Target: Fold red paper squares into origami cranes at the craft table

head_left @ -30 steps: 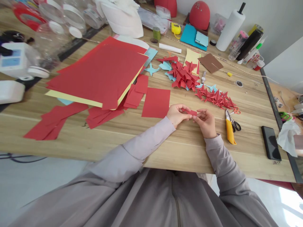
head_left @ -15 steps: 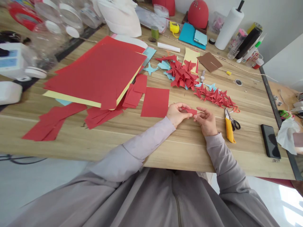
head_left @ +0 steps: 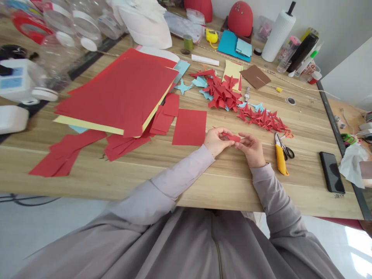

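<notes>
Between my two hands is a small folded piece of red paper [head_left: 232,137], held just above the wooden table. My left hand [head_left: 215,141] pinches its left end between thumb and fingers. At its right end, the thumb and fingertips of my right hand [head_left: 251,148] close on the paper. A flat red paper square [head_left: 189,127] lies just left of my left hand. Beyond my hands are a heap of folded red paper stars [head_left: 223,93] and a row of more red stars [head_left: 263,118], with some light blue ones among them.
A stack of large red sheets [head_left: 122,89] covers the left of the table, with cut red strips [head_left: 65,153] in front. Scissors [head_left: 286,149] and a yellow-handled cutter [head_left: 281,159] lie right of my right hand. A phone [head_left: 332,172] rests near the right edge.
The folded red paper looks narrower and flatter between my fingers. Both hands stay in nearly the same place, while the whole view has shifted slightly.
</notes>
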`<state>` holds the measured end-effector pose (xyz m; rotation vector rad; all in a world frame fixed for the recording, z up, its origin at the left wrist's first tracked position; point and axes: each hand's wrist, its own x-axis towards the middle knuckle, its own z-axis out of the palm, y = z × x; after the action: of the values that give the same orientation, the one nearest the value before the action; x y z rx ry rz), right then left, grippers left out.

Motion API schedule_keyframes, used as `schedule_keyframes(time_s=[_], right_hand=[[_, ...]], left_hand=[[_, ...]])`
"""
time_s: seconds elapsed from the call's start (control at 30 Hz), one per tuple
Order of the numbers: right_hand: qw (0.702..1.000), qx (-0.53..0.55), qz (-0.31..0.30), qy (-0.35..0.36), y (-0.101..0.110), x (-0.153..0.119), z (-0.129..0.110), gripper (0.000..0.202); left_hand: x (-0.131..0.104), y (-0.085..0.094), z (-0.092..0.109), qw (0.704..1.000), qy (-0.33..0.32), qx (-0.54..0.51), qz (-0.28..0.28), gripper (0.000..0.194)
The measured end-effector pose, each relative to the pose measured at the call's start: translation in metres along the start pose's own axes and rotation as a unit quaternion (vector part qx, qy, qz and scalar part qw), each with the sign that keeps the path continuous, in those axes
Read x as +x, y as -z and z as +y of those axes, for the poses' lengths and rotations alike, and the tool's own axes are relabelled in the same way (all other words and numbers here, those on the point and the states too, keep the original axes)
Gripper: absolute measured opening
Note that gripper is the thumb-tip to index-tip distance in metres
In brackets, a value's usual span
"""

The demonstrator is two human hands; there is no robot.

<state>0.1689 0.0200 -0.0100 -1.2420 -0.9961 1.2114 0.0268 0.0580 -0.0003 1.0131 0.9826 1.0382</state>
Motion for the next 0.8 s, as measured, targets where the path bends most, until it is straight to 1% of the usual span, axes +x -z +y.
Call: schedule_keyframes(time_s=[0.13,0.27,0.37,0.47,0.6,0.7,0.8], right_hand=[[1.000,0.019,0.002,-0.018,0.001,0.001,0.000,0.048],[0.998,0.047,0.006,-0.037,0.002,0.001,0.001,0.048],[0.997,0.062,0.008,-0.043,0.002,0.001,0.000,0.049],[0.996,0.073,0.008,-0.047,0.004,0.001,-0.001,0.048],[0.996,0.081,0.004,-0.042,0.003,0.001,-0.002,0.045],[0.996,0.089,-0.002,-0.028,0.002,0.000,-0.002,0.044],[0.996,0.085,-0.009,-0.023,0.000,0.000,-0.001,0.044]], left_hand=[[-0.001,-0.002,0.003,1.000,0.001,-0.019,-0.015,0.031],[0.001,-0.002,0.002,0.999,0.007,-0.039,-0.026,0.034],[0.002,-0.001,0.000,0.997,0.018,-0.062,-0.030,0.042],[0.003,0.003,0.001,0.995,0.028,-0.084,-0.049,0.048],[0.004,0.009,0.001,0.992,0.046,-0.095,-0.064,0.045],[0.004,0.010,-0.001,0.994,0.034,-0.082,-0.064,0.042],[0.004,0.008,-0.004,0.995,0.020,-0.060,-0.075,0.041]])
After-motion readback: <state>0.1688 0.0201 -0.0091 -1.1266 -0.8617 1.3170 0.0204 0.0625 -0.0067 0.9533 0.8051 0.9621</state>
